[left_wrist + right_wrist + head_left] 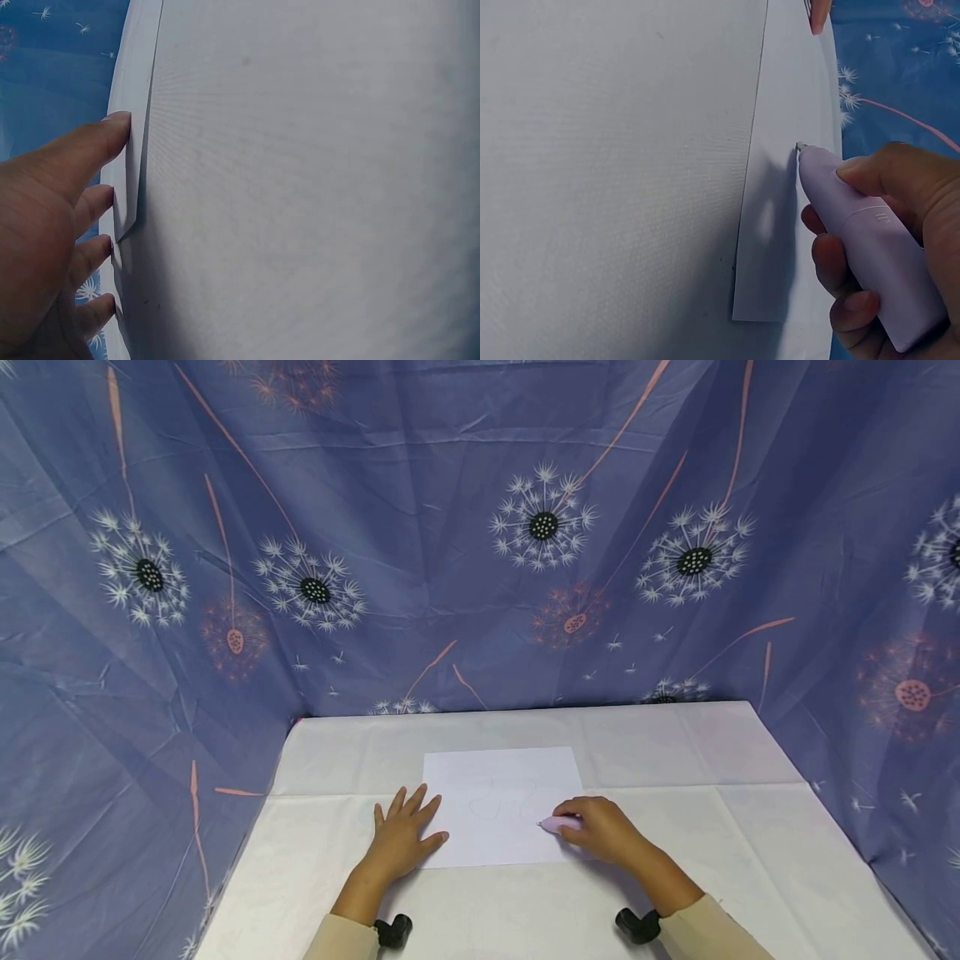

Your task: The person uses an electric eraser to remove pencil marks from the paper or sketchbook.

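Your right hand (pixel 606 831) grips the lilac pen (pixel 874 240), which points left over the paper (pixel 487 847); your left hand (pixel 397 842), fingers spread, rests at the paper's left edge.

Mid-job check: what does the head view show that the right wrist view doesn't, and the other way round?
Only the head view: faint drawn lines on the paper, beige sleeves and black wrist pieces.
Only the right wrist view: small light markings on the lilac pen.
Both: the right hand gripping that pen, the paper, part of the left hand, and the patterned blue cloth.
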The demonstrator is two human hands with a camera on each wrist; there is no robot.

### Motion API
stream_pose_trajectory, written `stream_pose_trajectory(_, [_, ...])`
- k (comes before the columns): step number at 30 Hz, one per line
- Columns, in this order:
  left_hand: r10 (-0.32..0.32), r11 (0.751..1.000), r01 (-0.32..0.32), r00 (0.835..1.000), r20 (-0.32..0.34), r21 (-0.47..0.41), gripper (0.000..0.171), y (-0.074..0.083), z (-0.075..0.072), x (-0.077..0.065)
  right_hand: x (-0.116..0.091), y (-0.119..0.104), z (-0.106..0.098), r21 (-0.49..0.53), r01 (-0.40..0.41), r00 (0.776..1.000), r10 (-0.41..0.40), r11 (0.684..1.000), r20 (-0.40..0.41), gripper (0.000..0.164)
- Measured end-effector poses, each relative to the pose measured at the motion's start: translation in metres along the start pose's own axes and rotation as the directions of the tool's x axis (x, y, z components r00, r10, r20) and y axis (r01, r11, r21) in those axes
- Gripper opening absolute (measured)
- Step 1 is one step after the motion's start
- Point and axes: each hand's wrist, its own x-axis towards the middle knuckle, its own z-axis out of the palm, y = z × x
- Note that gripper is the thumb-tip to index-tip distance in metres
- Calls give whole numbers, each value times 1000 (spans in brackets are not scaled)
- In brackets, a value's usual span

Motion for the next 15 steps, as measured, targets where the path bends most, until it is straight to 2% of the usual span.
stream_pose_trajectory(15, [4,1000,-4,1000,-6,-10,65,-1,1,0,2,3,5,1,23,1000,-23,1000,-3,15])
